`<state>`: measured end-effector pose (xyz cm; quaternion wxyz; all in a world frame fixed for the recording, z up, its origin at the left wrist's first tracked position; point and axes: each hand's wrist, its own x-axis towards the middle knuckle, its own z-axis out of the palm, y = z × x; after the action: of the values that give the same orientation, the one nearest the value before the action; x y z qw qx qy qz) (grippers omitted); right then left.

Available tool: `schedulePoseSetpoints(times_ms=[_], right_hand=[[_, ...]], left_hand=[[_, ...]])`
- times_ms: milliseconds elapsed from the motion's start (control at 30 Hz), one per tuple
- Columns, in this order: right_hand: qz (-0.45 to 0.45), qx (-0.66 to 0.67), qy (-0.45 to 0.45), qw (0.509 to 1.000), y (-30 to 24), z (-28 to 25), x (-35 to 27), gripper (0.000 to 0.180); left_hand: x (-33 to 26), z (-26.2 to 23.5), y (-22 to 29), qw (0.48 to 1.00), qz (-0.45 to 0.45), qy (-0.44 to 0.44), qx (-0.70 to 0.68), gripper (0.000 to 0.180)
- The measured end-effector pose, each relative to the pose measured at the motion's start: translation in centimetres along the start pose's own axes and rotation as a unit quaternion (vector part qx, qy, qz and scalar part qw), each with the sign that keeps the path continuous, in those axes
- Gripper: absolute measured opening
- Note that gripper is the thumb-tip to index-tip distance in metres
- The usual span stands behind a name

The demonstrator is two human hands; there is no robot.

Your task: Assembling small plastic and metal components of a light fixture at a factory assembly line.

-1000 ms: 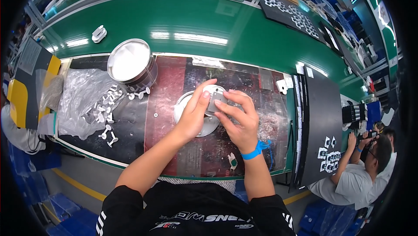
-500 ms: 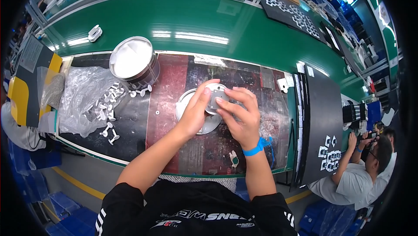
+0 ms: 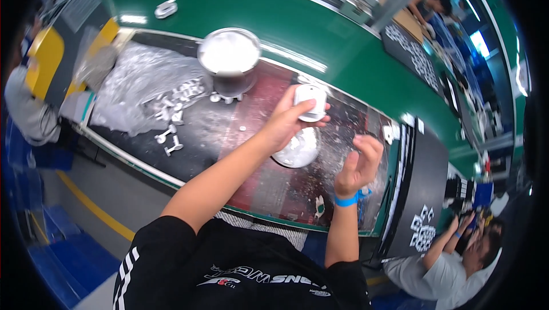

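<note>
My left hand (image 3: 284, 117) is closed on a small white rounded part (image 3: 310, 104), with the thumb across its face and fingertips showing behind its far edge. Off to the right, my right hand (image 3: 361, 164) is held in the air with fingers loosely curved and thumb apart. It holds nothing and wears a blue wristband (image 3: 346, 200). Below the left hand a round silvery dish or lid (image 3: 299, 151) lies on the stained worktop. A metal can (image 3: 230, 77) with white contents stands to the far left of that hand.
Small white spool-like pieces (image 3: 171, 117) lie beside a clear plastic bag (image 3: 134, 84) at left. Black boards (image 3: 420, 187) stand stacked at the right edge, with white parts on top. A green bench (image 3: 189, 1) runs behind. A person in grey (image 3: 452, 273) is at far right.
My right hand has let go of the white part and moved right. The left hand keeps it, now with the plain white face showing. The whole view has shifted and tilted.
</note>
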<state>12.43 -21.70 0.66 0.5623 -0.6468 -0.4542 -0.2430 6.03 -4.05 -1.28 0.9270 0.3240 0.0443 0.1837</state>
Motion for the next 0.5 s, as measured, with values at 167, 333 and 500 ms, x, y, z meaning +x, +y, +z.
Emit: schedulePoseSetpoints(times_ms=[167, 333, 500], right_hand=[[-0.081, 0.004, -0.277, 0.957, -6.8, 5.6, 3.4, 0.022], [-0.188, -0.07, -0.39, 0.899, -7.3, 14.6, 3.6, 0.017], [-0.217, -0.381, -0.444, 0.781, -7.5, 21.4, 1.3, 0.014]], left_hand=[[0.7, -1.9, 0.9, 0.999, 0.027, 0.036, 0.024, 0.044], [-0.1, -1.5, 2.0, 0.987, 0.117, 0.099, 0.049, 0.049], [2.7, -4.6, 1.1, 0.982, 0.171, 0.082, 0.009, 0.041]])
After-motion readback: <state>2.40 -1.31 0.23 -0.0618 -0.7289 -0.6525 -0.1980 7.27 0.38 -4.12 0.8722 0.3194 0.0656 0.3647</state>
